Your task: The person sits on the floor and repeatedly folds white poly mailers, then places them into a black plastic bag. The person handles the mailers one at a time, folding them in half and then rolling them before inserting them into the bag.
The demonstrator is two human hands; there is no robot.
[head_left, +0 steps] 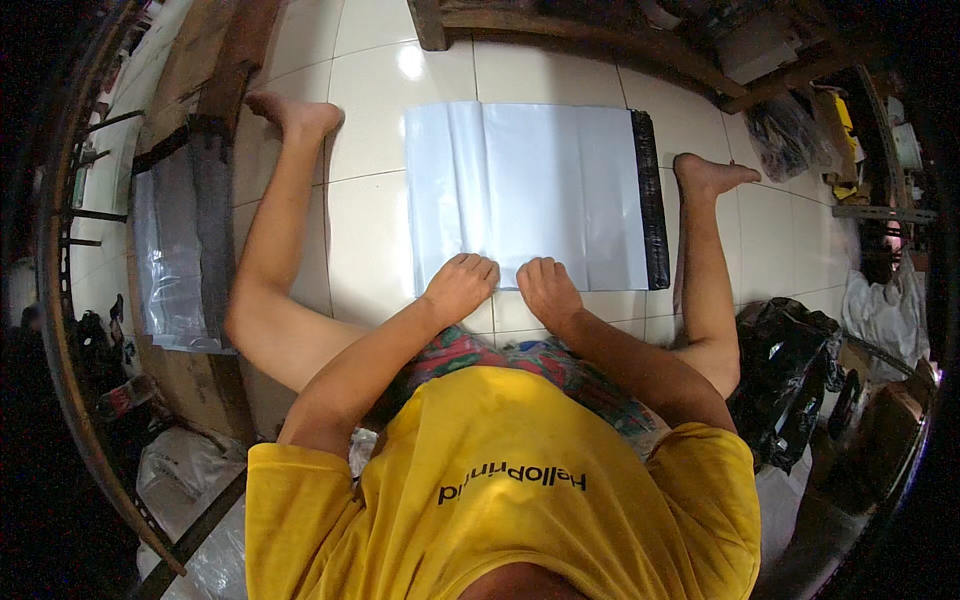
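Observation:
A pale, bluish-white plastic mailing bag [560, 190] lies flat on the tiles between my spread legs. A black strip [650, 200] runs down its right edge, and upright creases cross its left part. At the bag's near edge, my left hand [464, 284] is closed, fingers curled over the plastic. A short way to its right, my right hand [547, 290] is closed on the same edge in a similar way. The fingertips of both hands are hidden beneath the knuckles.
More plastic mailing bags [165, 260] lie on a wooden plank [195, 85] at left. A wooden frame [580, 30] stands at the far side. Black plastic bags [790, 370] and a white bag [890, 310] sit at right; clear plastic [190, 475] lies at lower left.

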